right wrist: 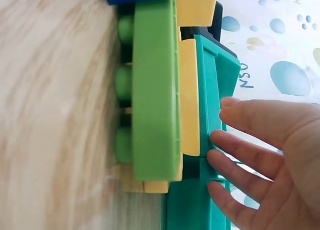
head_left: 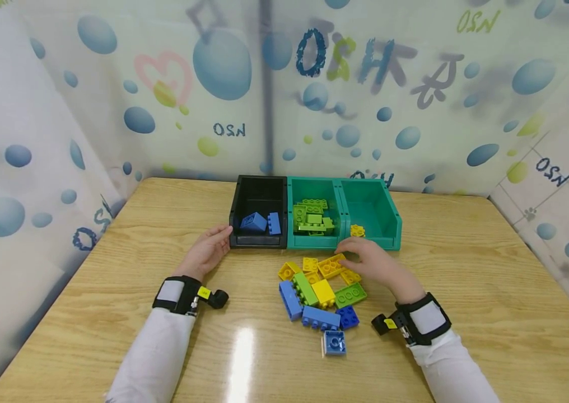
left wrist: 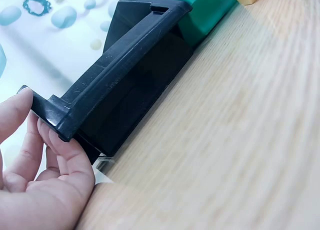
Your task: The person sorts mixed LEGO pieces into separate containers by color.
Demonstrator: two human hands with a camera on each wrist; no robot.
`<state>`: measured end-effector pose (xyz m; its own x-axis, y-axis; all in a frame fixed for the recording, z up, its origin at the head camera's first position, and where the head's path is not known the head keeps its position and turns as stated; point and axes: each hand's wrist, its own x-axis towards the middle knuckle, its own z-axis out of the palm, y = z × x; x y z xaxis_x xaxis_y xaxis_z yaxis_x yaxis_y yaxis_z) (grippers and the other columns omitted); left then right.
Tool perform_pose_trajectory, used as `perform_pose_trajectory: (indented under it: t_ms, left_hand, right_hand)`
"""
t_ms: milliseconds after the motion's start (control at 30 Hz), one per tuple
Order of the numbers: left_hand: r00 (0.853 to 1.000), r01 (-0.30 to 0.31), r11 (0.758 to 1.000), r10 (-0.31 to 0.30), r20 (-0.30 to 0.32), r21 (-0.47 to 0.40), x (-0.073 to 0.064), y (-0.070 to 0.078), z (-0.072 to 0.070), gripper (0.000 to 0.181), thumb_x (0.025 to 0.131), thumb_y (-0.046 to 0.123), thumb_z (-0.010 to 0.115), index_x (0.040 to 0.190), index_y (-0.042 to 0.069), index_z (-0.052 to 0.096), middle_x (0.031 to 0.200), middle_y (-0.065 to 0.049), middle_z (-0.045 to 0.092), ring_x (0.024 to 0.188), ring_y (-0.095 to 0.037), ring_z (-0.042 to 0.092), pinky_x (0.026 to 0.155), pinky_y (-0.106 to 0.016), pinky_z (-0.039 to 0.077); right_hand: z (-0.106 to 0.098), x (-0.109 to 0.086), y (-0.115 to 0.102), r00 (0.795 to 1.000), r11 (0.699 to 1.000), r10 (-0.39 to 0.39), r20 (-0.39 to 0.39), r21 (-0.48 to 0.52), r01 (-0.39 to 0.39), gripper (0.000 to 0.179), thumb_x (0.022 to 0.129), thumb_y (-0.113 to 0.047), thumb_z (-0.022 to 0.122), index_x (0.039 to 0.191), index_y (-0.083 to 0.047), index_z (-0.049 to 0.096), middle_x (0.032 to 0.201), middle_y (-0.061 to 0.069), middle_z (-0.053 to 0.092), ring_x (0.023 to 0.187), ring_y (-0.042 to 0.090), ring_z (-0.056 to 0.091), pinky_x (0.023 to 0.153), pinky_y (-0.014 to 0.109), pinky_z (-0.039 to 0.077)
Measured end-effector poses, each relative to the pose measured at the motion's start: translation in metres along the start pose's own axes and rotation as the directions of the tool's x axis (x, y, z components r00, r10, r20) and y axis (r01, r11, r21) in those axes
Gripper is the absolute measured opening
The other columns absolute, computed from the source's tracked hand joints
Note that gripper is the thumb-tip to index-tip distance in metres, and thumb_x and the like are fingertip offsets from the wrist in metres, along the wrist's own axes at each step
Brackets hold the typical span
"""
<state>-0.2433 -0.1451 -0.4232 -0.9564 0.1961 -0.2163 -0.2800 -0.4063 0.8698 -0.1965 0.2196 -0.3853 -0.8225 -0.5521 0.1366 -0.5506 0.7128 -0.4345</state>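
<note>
My left hand (head_left: pixel 209 249) pinches the front left corner of the black bin (head_left: pixel 258 242). In the left wrist view the thumb lies on the bin's rim (left wrist: pixel 100 82) and the fingers curl below it. My right hand (head_left: pixel 372 263), fingers loosely bent and holding nothing, hovers between the right green bin (head_left: pixel 390 218) and the yellow bricks (head_left: pixel 331 266). One yellow brick (head_left: pixel 357 230) lies inside that bin near its front. In the right wrist view the fingertips overlap the green bin wall (right wrist: pixel 204 89), with a green brick (right wrist: pixel 155 89) nearer the camera.
Two blue bricks (head_left: pixel 254 222) lie in the black bin. Several light green bricks (head_left: pixel 313 218) fill the middle green bin (head_left: pixel 312 244). Loose yellow, green and blue bricks (head_left: pixel 321 318) lie piled on the wooden table (head_left: pixel 128 268). A patterned curtain (head_left: pixel 173 112) hangs behind.
</note>
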Motion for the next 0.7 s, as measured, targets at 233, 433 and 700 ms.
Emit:
perform_pose_trajectory:
  t_ms: [233,433,700]
  left_hand:
    - [1.000,-0.002,1.000,0.002,0.005,-0.002,0.0011,-0.0006,0.0001,0.037,0.100,0.008,0.044,0.070,0.019,0.064,0.073,0.009,0.057,0.070,-0.004,0.050,0.067,-0.017,0.039]
    - [1.000,-0.006,1.000,0.006,0.006,-0.009,0.0017,-0.0006,0.0006,0.038,0.100,0.006,0.044,0.070,0.019,0.064,0.072,0.009,0.057,0.069,-0.004,0.051,0.067,-0.017,0.039]
    - [1.000,-0.005,1.000,0.005,0.011,0.004,-0.0001,0.0002,-0.0003,0.034,0.099,0.008,0.046,0.073,0.018,0.065,0.075,0.008,0.057,0.072,-0.005,0.050,0.069,-0.018,0.039]
  right_hand:
    - [0.0020,0.0002,-0.0014,0.997,0.999,-0.048,0.067,-0.021,0.049,0.030,0.081,-0.011,0.074,0.109,-0.004,0.066,0.117,0.014,0.062,0.109,0.031,0.057,0.091,0.044,0.048]
    - [0.0050,0.0001,-0.0001,0.992,0.995,-0.070,0.102,-0.061,0.076,0.033,0.081,-0.011,0.074,0.112,-0.004,0.066,0.120,0.014,0.062,0.111,0.033,0.055,0.093,0.046,0.046]
    - [0.0080,0.0011,0.0004,0.991,0.991,-0.091,0.100,-0.090,0.100,0.033,0.080,-0.002,0.073,0.112,-0.003,0.066,0.116,0.012,0.066,0.107,0.030,0.056,0.090,0.043,0.047]
